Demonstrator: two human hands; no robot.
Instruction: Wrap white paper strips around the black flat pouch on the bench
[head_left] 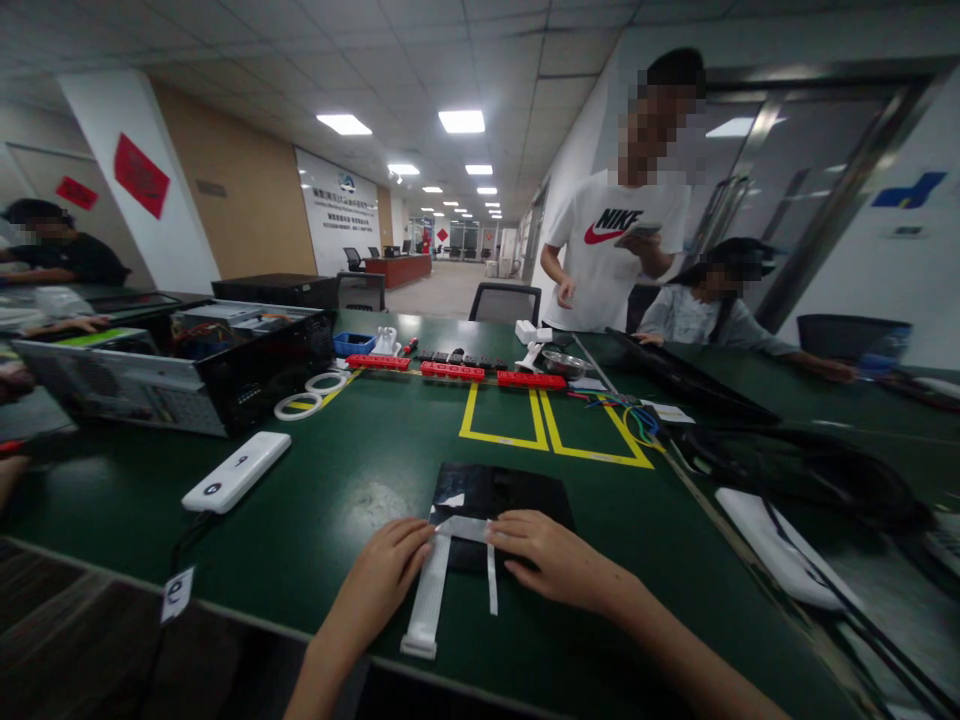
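Note:
A flat whitish ribbon cable (pixel 429 595) lies on the green table, with a connector (pixel 418 647) at its near end. At its upper end, a pale translucent band (pixel 466 528) runs sideways between my hands, over a thin black panel (pixel 517 490). My left hand (pixel 390 562) has its fingertips pressed together on the left corner, where cable and band meet. My right hand (pixel 555 562) grips the band's right end, its lower fingers loosely bent. From there a narrow white strip (pixel 492 582) hangs toward me. Whether band and cable are one piece, I cannot tell.
An opened computer case (pixel 247 370) stands at left, near a white power bank (pixel 238 470) and two white rings (pixel 300 402). Red trays (pixel 452 371) line the back, behind yellow tape outlines (pixel 504 440). Black cables (pixel 810 470) lie at right. Other people are around the table.

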